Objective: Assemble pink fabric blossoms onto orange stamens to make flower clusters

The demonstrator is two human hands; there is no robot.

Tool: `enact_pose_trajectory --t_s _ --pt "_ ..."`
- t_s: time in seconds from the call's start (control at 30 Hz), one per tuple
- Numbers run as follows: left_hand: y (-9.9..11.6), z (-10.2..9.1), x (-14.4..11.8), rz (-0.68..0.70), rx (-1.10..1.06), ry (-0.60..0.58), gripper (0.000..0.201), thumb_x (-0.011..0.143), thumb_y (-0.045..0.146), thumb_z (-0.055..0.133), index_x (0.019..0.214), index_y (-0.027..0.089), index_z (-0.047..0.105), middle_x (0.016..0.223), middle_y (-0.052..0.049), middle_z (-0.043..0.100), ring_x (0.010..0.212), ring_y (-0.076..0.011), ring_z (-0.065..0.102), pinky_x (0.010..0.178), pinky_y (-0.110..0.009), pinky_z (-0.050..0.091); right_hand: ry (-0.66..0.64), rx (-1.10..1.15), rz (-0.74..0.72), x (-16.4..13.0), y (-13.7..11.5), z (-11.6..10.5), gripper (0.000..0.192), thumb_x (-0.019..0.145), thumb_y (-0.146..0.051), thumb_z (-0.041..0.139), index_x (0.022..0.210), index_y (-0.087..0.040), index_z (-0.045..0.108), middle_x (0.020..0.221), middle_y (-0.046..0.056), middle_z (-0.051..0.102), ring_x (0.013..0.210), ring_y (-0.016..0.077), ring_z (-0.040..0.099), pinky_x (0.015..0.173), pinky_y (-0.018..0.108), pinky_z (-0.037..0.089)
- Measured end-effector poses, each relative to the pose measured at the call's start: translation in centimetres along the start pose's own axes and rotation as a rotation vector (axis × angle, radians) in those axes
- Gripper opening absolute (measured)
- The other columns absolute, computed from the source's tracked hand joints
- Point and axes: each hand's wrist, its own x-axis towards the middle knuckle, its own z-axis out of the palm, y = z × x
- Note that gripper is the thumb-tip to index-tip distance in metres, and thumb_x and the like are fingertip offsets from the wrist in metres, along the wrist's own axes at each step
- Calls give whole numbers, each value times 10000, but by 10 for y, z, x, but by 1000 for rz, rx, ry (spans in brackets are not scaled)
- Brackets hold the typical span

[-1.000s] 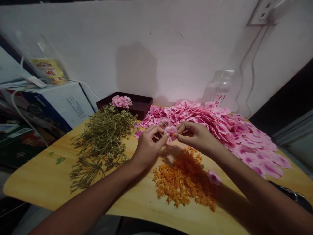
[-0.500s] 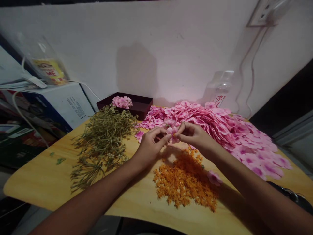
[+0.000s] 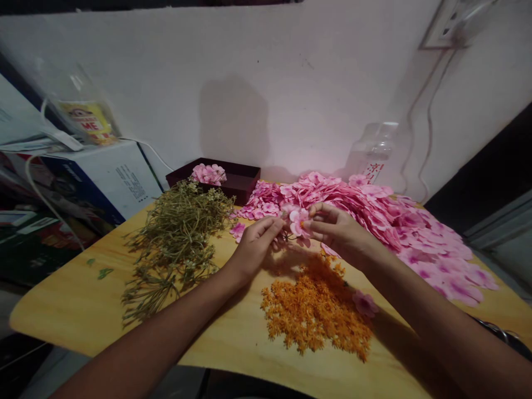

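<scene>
Both hands, left hand (image 3: 253,246) and right hand (image 3: 338,233), pinch one pink flower (image 3: 299,223) over the table (image 3: 70,310) middle. Few done flowers fill the box (image 3: 239,178); a big petal pile (image 3: 390,227) waits.

From here I see a plain white wall (image 3: 266,83) behind a light wooden table (image 3: 75,310), lit dimly with a soft shadow falling mid-wall. A wall socket (image 3: 446,25) sits top right, its cable (image 3: 430,111) trailing down. To the left stands a white and blue carton (image 3: 103,183) with a clear bag (image 3: 78,111) on top. A dark opening (image 3: 486,183) lies at the right.
</scene>
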Motion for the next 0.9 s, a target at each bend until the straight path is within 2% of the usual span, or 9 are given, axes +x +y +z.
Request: enact_pose_trajectory --t_s 0.17,0.27,0.37,0.53,0.7,0.9 --pt "-2 -1 0 180 285 104 158 866 271 520 872 194 658 918 -31 648 861 -148 584 758 -262 447 36 141 16 0 -2 -1 242 637 -131 777 771 -208 591 697 -58 625 652 64 599 717 212 537" --pt "-2 2 -3 216 356 146 95 840 200 554 912 208 615 934 -15 648 882 -136 589 776 -254 453 41 177 46 0 -2 0 246 635 -115 772 759 -204 579 696 -54 635 688 73 619 750 212 539" --pt "-2 5 -4 199 319 184 161 804 170 596 955 211 554 930 -8 636 886 -127 597 778 -249 469 47 197 46 1 -2 1 247 641 -121 772 750 -206 568 701 -53 639 723 82 631 794 238 534" --pt "-5 5 -3 164 192 112 253 822 145 555 1062 219 580 1100 -52 615 955 -143 597 789 -272 495 44 168 71 1 1 1 254 645 -131 773 754 -211 558 708 -52 639 726 93 629 803 260 525" --pt "-2 1 -5 224 392 166 153 826 234 585 934 247 693 966 -22 677 870 -165 578 819 -328 457 61 159 74 1 2 4 276 629 -141 789 752 -210 551 736 -46 669 705 97 637 752 248 530" --pt "5 3 -8 299 426 192 124 828 275 593 880 220 693 925 -30 695 912 -186 591 853 -341 441 58 153 80 -1 1 9 308 611 -153 801 723 -218 521 688 -66 655 684 93 636 711 226 527"
